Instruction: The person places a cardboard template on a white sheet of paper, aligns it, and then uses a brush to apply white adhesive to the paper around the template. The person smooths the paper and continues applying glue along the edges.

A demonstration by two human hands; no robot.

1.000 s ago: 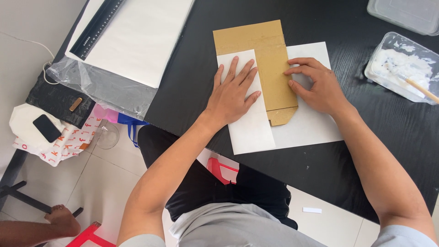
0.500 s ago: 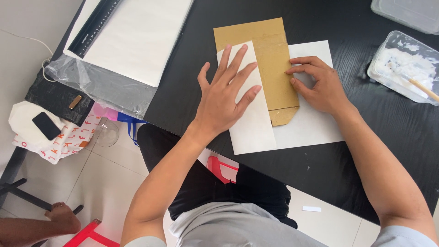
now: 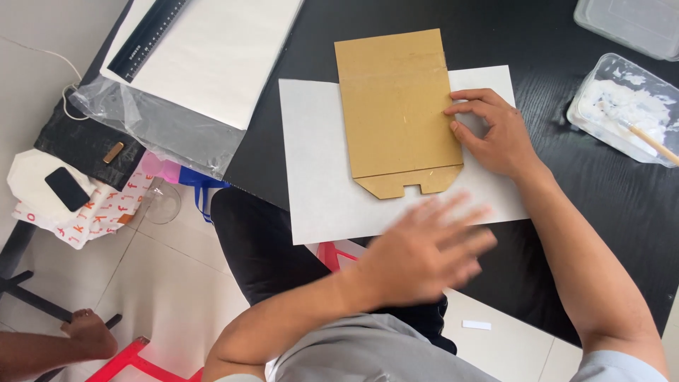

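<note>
A flat brown cardboard piece point(image 3: 396, 106) with a notched tab at its near end lies on a white paper sheet point(image 3: 318, 177) on the black table point(image 3: 509, 35). My right hand point(image 3: 491, 131) rests on the paper at the cardboard's right edge, fingertips touching that edge. My left hand point(image 3: 424, 255) hovers blurred above the table's near edge, fingers spread, holding nothing.
A black ruler point(image 3: 148, 35) lies on large white sheets point(image 3: 219, 56) in a clear plastic sleeve at the back left. A clear tub of white paste point(image 3: 626, 106) with a stick and another clear tub point(image 3: 629, 21) stand at right. Another person's hand point(image 3: 88, 332) shows on the floor side, bottom left.
My left hand lifted off the paper and cardboard and pulled back toward me. The white sheet now lies flat under the cardboard, no longer folded over its left side.
</note>
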